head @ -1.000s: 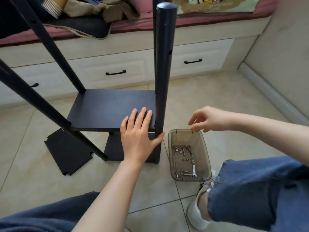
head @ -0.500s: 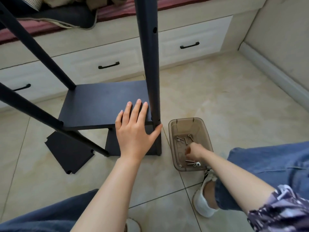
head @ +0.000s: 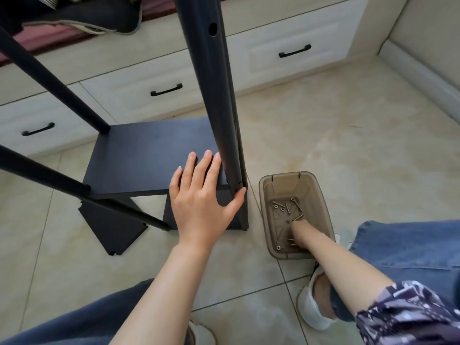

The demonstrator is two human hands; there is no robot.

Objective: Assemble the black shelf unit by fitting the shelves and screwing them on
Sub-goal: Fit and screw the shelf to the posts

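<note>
The black shelf unit stands on the tiled floor, with one shelf board (head: pixel 146 155) fitted between its round black legs. My left hand (head: pixel 201 200) lies flat on the near right corner of that board, fingers straight, thumb against the near right leg (head: pixel 214 100). My right hand (head: pixel 302 232) reaches down into a brown see-through plastic tub (head: pixel 321 195) that holds several screws (head: pixel 287 207) and washers. Its fingertips are down among the screws and I cannot make out whether they hold one. A loose black shelf board (head: pixel 112 227) lies flat on the floor at the left.
A white drawer front (head: pixel 139 95) with black handles runs along the back, with bedding on top. A wall and skirting (head: pixel 423 70) close the right side. My knees in blue jeans and a white shoe (head: pixel 311 310) are at the bottom edge.
My right hand dropped from above the tub into it and now sits among the screws. The camera tilted down and closer. My left hand stayed flat on the shelf corner.
</note>
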